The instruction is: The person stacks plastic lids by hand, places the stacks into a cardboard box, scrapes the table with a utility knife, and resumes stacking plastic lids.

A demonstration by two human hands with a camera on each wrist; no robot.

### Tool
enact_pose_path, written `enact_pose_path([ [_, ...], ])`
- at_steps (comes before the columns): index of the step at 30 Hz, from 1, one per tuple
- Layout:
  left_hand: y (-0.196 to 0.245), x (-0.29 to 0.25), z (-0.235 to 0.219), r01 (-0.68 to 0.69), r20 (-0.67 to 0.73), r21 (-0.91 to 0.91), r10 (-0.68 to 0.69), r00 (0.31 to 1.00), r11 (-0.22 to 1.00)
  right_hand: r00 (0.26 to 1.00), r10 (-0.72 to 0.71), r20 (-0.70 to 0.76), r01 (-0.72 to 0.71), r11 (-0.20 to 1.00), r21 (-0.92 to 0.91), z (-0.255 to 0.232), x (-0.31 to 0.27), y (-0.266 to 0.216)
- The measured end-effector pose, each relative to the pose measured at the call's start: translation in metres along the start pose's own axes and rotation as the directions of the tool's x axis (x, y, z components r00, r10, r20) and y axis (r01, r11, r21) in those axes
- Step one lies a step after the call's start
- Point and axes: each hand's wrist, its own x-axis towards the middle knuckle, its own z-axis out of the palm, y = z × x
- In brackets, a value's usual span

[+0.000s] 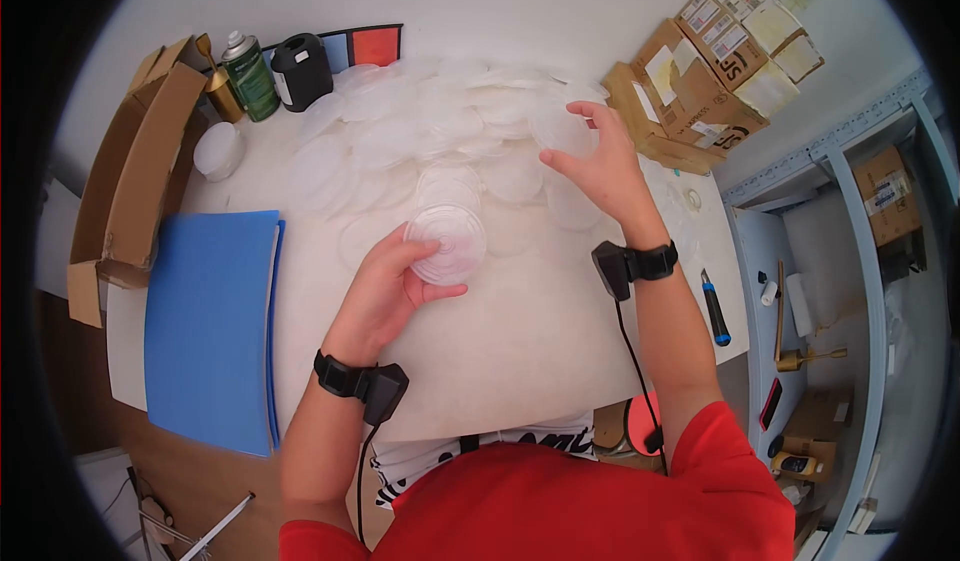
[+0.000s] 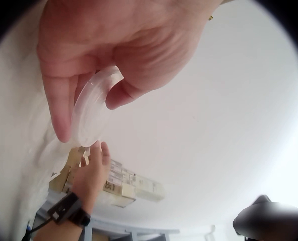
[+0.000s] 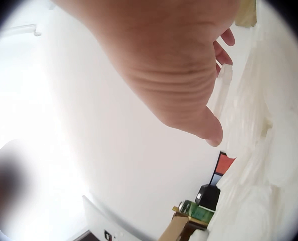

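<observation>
In the head view my left hand (image 1: 385, 286) pinches a round translucent lid (image 1: 446, 245), thumb on its face, above the table's middle. The left wrist view shows the lid (image 2: 91, 108) between the thumb and fingers of that hand (image 2: 114, 50). My right hand (image 1: 608, 166), thumb and fingers spread and curved, holds another clear lid (image 1: 562, 129) by its edges over the right part of the pile. That lid (image 3: 222, 90) appears edge-on beside the right hand (image 3: 174, 65) in the right wrist view. Many overlapping lids (image 1: 385, 141) lie along the back of the table.
A blue folder (image 1: 210, 321) and a long open carton (image 1: 140, 171) are at the left. A spray can (image 1: 250, 76), a black bottle (image 1: 302, 71) and a white round tub (image 1: 218, 151) stand back left. Stacked boxes (image 1: 690, 91) occupy the back right; a utility knife (image 1: 715, 309) lies right.
</observation>
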Motion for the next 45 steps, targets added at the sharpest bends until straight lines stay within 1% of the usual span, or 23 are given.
enact_pose_path([
  [1,-0.001,0.001,0.000,-0.004,-0.018,-0.006,0.003,1.000,1.000,1.000,-0.007,0.017,0.006,1.000,0.008,-0.002,-0.015,-0.011],
  [3,-0.004,0.003,-0.004,0.024,0.021,-0.034,-0.023,1.000,0.999,0.976,-0.207,0.074,0.194,0.969,0.155,0.000,-0.045,-0.027],
  [4,-0.007,0.002,-0.006,0.028,-0.002,-0.035,-0.028,1.000,0.999,0.974,-0.206,0.089,0.189,0.967,0.173,0.002,-0.057,-0.035],
  [7,-0.011,0.006,-0.007,0.022,0.029,-0.027,-0.021,0.999,0.999,0.922,-0.364,0.129,0.326,0.913,0.246,0.008,-0.080,-0.046],
  [9,-0.010,0.007,-0.003,0.077,0.063,-0.066,-0.073,0.995,0.995,0.910,-0.387,0.150,0.345,0.906,0.243,0.013,-0.090,-0.055],
  [12,-0.007,0.004,0.008,0.057,0.084,-0.043,-0.054,0.995,0.997,0.888,-0.424,0.179,0.382,0.896,0.227,0.023,-0.095,-0.058],
  [16,-0.012,0.007,0.000,0.109,0.132,-0.072,-0.098,0.986,0.991,0.874,-0.448,0.186,0.418,0.890,0.182,0.031,-0.098,-0.058],
  [18,-0.016,0.005,-0.002,0.049,0.119,0.098,-0.060,0.991,0.994,0.880,-0.435,0.191,0.403,0.896,0.184,0.032,-0.103,-0.060],
  [20,-0.016,0.003,0.001,0.052,0.119,0.111,-0.065,0.991,0.992,0.884,-0.425,0.195,0.393,0.901,0.182,0.031,-0.108,-0.061],
  [23,-0.012,0.000,0.006,0.050,0.105,0.110,-0.061,0.993,0.993,0.926,-0.337,0.168,0.311,0.936,0.163,0.022,-0.119,-0.068],
  [25,-0.011,-0.002,0.008,0.052,0.094,0.093,-0.061,0.994,0.994,0.973,-0.184,0.139,0.153,0.966,0.210,0.011,-0.126,-0.069],
  [26,-0.009,-0.003,0.008,0.049,0.085,0.106,-0.059,0.995,0.993,0.973,-0.181,0.142,0.149,0.967,0.207,0.009,-0.134,-0.069],
  [28,-0.010,-0.002,0.007,0.046,0.081,0.121,-0.056,0.995,0.992,0.995,-0.070,0.073,0.039,0.931,0.362,0.009,-0.147,-0.065],
  [29,-0.013,-0.001,0.005,0.045,0.085,0.116,-0.055,0.995,0.992,0.995,-0.070,0.069,0.041,0.932,0.361,0.014,-0.149,-0.061],
  [31,-0.013,-0.001,0.005,0.047,0.089,0.116,-0.057,0.994,0.992,1.000,0.010,-0.014,-0.002,0.865,0.502,0.030,-0.153,-0.054],
  [32,-0.013,-0.002,0.007,0.046,0.088,0.131,-0.058,0.994,0.990,1.000,0.016,-0.019,-0.004,0.864,0.503,0.038,-0.150,-0.051],
  [34,-0.014,0.000,0.009,0.045,0.098,0.154,-0.060,0.993,0.987,0.984,0.176,-0.015,-0.116,0.705,0.699,0.051,-0.131,-0.042],
  [35,-0.015,0.001,0.006,0.045,0.094,0.163,-0.060,0.994,0.986,0.984,0.176,-0.024,-0.109,0.705,0.701,0.053,-0.123,-0.040],
  [37,-0.017,0.003,0.004,0.038,0.089,0.177,-0.054,0.995,0.983,0.959,0.242,0.148,-0.254,0.504,0.825,0.055,-0.113,-0.037],
  [38,-0.017,0.004,0.004,0.030,0.090,0.182,-0.047,0.995,0.983,0.962,0.233,0.146,-0.247,0.502,0.829,0.056,-0.111,-0.034],
  [40,-0.017,0.003,0.003,0.021,0.085,0.189,-0.038,0.996,0.982,0.957,0.139,0.255,-0.289,0.544,0.788,0.058,-0.111,-0.030],
  [43,-0.020,0.004,0.006,0.029,0.105,0.251,-0.057,0.993,0.968,0.955,0.067,0.290,-0.284,0.501,0.818,0.052,-0.113,-0.027],
  [45,-0.021,0.003,0.007,0.002,0.117,0.297,-0.038,0.992,0.955,0.953,0.074,0.294,-0.291,0.497,0.818,0.052,-0.115,-0.019],
])
